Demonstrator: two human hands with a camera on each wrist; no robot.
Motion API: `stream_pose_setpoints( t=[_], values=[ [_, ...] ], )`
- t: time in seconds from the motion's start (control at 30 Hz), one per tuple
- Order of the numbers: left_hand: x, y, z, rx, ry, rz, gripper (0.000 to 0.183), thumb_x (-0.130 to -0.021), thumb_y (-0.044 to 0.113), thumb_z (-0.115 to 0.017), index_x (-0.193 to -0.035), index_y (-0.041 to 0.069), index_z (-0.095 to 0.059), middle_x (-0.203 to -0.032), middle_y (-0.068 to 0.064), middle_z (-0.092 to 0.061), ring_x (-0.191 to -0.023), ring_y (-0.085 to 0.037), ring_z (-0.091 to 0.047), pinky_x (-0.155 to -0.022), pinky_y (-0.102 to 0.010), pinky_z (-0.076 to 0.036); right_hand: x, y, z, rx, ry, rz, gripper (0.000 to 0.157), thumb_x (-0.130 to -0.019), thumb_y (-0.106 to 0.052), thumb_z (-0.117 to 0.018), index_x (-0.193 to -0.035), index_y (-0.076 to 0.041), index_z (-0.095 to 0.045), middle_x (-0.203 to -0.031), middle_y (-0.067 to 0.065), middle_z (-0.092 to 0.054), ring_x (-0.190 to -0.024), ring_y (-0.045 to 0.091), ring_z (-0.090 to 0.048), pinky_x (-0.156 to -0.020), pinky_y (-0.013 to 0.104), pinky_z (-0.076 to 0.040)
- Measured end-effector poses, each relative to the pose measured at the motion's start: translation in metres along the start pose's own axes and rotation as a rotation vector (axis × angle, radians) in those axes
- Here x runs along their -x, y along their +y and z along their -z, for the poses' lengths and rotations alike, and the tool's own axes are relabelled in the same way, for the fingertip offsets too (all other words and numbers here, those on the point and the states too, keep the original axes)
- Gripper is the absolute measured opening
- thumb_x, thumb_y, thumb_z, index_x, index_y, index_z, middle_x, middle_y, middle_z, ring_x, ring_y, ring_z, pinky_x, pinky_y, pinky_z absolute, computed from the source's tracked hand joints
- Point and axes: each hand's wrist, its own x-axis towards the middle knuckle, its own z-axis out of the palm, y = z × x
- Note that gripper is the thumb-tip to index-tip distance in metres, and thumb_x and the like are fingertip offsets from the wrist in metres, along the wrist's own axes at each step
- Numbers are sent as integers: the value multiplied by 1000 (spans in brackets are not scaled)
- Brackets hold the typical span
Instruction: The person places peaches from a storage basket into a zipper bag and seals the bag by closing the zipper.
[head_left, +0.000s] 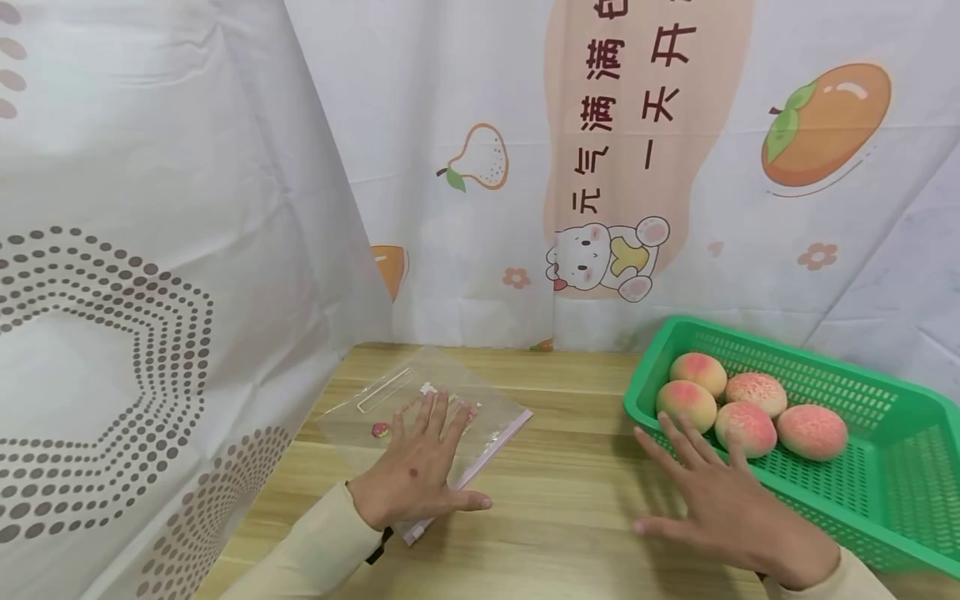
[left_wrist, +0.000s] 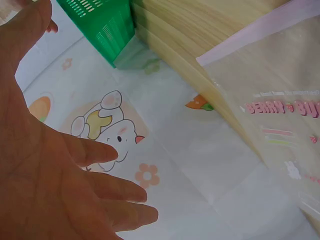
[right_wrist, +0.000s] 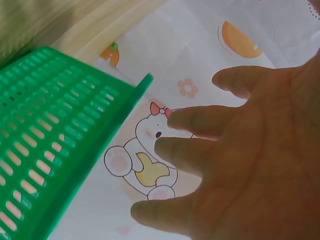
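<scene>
My left hand [head_left: 416, 471] is spread above the clear zip bag [head_left: 480, 392], palm down, with nothing in its fingers. The bag lies flat on the table, printed with pink lettering and small pictures, its pale purple zip strip [head_left: 498, 446] toward the right. In the left wrist view the fingers stand apart from the bag [left_wrist: 280, 135]. My right hand [head_left: 720, 508], fingers fanned out, hovers at the near left side of the green basket [head_left: 862, 517] and holds nothing. Several pink and yellow peaches [head_left: 812, 432] sit in the left part of the basket.
A wooden table [head_left: 570, 467] carries both the bag and the basket. Behind it hangs a white cloth [head_left: 465, 250] with fruit and cartoon prints. A dotted pale curtain [head_left: 247, 208] closes off the left side.
</scene>
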Motion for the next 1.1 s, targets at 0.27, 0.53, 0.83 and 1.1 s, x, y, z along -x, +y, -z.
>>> stream_pose_setpoints(
  t=[0.27,0.53,0.83,1.1],
  values=[
    [0,-1,-1,10,-21,4,110,-79,68,-72,-156,4,-26,-157,-36,-13,-144,-53,-14,-105,-80,-14,-6,-9,-4,-12,1,14,95,-83,-68,-66,-155,-15,-36,-158,25,-29,-142,51,-24,-109,75,8],
    [0,-2,-4,7,-28,-2,112,-80,72,-67,-157,3,-25,-157,-36,-12,-144,-53,-14,-104,-82,-12,-8,-13,-9,-27,-5,27,93,-83,-69,-66,-154,-15,-38,-157,24,-30,-143,51,-24,-112,67,14],
    [1,-3,-10,-1,-24,-1,113,-79,71,-69,-157,3,-23,-157,-37,-12,-145,-53,-11,-103,-82,-13,-9,-14,-11,-24,-5,54,91,-85,-68,-65,-154,-15,-38,-158,24,-29,-143,49,-24,-114,63,16],
    [-1,-4,-11,-15,-32,-2,114,-79,72,-68,-158,5,-20,-157,-36,-11,-145,-52,-8,-103,-82,-10,-11,-16,-9,-20,-15,62,91,-85,-67,-64,-153,-13,-39,-157,24,-30,-143,50,-25,-114,62,16]
  ],
)
